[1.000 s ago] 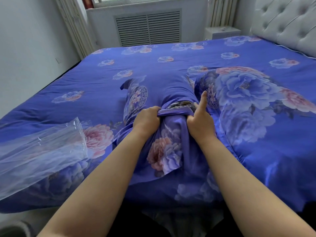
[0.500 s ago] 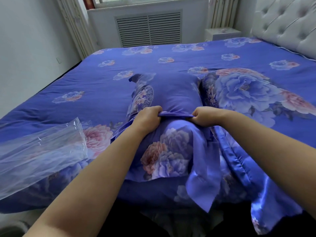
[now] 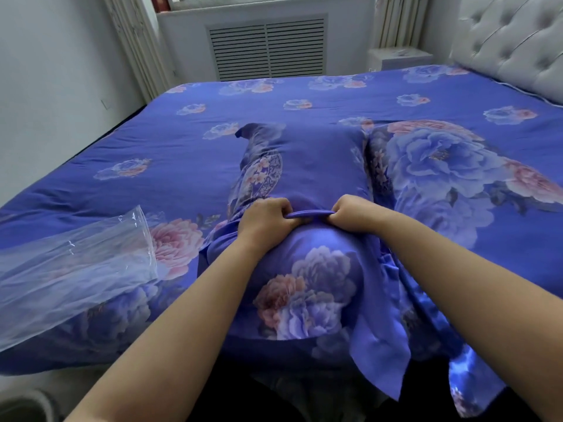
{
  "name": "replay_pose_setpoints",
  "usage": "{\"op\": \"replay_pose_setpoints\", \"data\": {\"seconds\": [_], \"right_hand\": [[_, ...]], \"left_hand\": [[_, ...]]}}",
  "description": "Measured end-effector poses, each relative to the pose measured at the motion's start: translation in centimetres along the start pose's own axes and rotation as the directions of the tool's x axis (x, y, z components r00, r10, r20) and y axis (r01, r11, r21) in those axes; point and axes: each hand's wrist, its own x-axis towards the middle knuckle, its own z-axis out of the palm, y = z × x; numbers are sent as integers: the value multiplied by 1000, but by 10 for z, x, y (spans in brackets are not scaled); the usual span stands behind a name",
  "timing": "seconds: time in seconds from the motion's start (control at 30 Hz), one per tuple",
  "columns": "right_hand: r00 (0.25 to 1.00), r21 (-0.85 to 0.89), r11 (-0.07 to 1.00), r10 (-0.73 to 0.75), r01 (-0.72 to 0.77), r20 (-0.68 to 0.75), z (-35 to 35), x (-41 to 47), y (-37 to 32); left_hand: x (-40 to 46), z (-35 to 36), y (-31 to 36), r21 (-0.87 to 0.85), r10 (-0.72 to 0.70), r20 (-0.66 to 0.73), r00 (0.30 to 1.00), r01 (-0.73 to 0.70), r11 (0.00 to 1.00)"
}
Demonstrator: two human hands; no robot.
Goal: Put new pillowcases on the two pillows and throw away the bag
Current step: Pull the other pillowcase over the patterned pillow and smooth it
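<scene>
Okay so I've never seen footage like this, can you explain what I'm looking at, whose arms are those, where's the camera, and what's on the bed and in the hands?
There is no machine here. The camera is worn on a person's head, looking forward and down, so the two bare arms coming in from the bottom are that person's own.

They stand at a bed covered in blue flowered fabric. The left hand and the right hand both have their fingers curled round the hem of a blue flowered pillowcase, which lies over a pillow in the middle of the bed. A second pillow, with large flowers, lies just to its right.

On the left, on the bed, lies a clear plastic bag, held by nobody. Beyond the bed are a vent grille under a window and a padded headboard on the right.
</scene>
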Motion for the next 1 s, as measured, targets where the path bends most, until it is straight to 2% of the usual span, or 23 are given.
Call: {"op": "replay_pose_setpoints", "data": {"seconds": [0.07, 0.13, 0.2, 0.27, 0.3, 0.33, 0.47, 0.53, 0.6, 0.67, 0.77, 0.83, 0.87, 0.93, 0.97, 1.0], "right_hand": [[987, -116, 991, 44, -62, -153, 2, -5, -5], [946, -138, 978, 107, -155, -305, 9, -12, -1], [920, 59, 963, 270, -265, -285, 21, -14, 11], [920, 414, 860, 375, -300, -112, 32, -12, 24], [929, 507, 814, 364, -284, -63, 37, -10, 29], [940, 549, 800, 334, -242, -72, 40, -10, 31], [928, 606, 795, 227, -2, -294, 44, -13, 26], [907, 605, 786, 154, 127, -392, 42, -14, 21], [877, 609, 746, 70, 270, -475, 38, -12, 15], [855, 521, 790, -8, 323, -518, 30, -4, 7], [915, 227, 956, -83, 186, -396, 23, 11, -7], [924, 92, 987, -90, 133, -372, 21, 16, -13], [921, 48, 988, -122, 150, -370, 21, 17, -15], [928, 30, 972, -212, 232, -306, 21, 15, -17], [935, 57, 961, -250, 272, -252, 23, 14, -15], [937, 94, 949, -274, 300, -219, 25, 14, -13]], "left_hand": [[-3, -5, -14, 10, -42, -12, 999, 42, 999], [-10, -15, -29, -55, -207, 36, 978, 209, 976], [-17, -22, -42, -207, -362, 192, 912, 399, 893], [-22, -22, -53, -242, -409, 334, 849, 497, 833], [-23, -18, -57, -228, -403, 348, 847, 493, 839], [-25, -14, -60, -220, -393, 324, 861, 472, 854], [-37, 0, -57, -304, -359, 129, 924, 381, 873], [-42, -3, -54, -325, -325, -67, 943, 287, 901], [-44, -14, -53, -353, -311, -232, 922, 218, 910], [-42, -23, -58, -363, -344, -221, 913, 250, 898], [-48, -26, -74, -233, -417, -68, 906, 392, 890], [-59, -26, -79, -200, -425, -129, 896, 396, 896], [-68, -25, -83, -203, -374, -214, 902, 334, 920], [-85, -21, -84, -180, -182, -367, 912, 122, 976], [-93, -16, -87, -193, -104, -384, 918, 30, 981], [-99, -14, -87, -263, -68, -336, 939, -24, 964]]}}
